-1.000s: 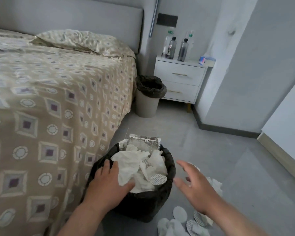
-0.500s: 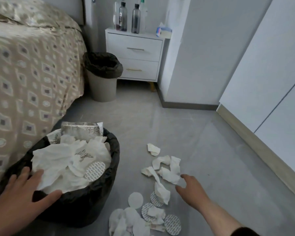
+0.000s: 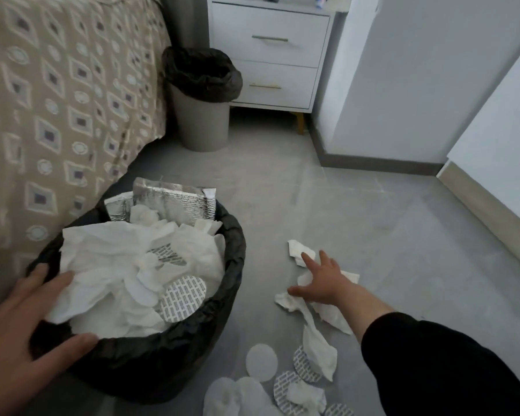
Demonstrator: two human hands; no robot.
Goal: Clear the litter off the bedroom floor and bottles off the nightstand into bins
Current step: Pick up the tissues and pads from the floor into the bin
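Your left hand point(image 3: 27, 331) rests with straight fingers on the near rim of the black-lined bin point(image 3: 174, 355), touching the white paper piled inside; it grips nothing. Your right hand point(image 3: 320, 283) is spread and relaxed, fingers extended over the crumpled tissues point(image 3: 300, 250) on the grey floor point(image 3: 373, 220), and holds nothing yet. The remaining litter lies to the right of the bin: tissues under and around that hand, a long twisted piece point(image 3: 318, 349) nearer you, and round printed seals point(image 3: 306, 364) and plain white discs point(image 3: 261, 361) at the lower edge of view. To perform this step well, lower the palm onto the tissue cluster and draw the fingers together so several pieces bunch into one handful. Keep the left hand steady on the rim, since the bin looks nearly full and a loose drop could spill paper over the edge; press each load down on release. Flat discs will likely resist pinching, so slide them together before lifting. A second bin point(image 3: 201, 97) stands beside the nightstand point(image 3: 270, 55); the bottles are cut off at the top edge of view and remain to be handled
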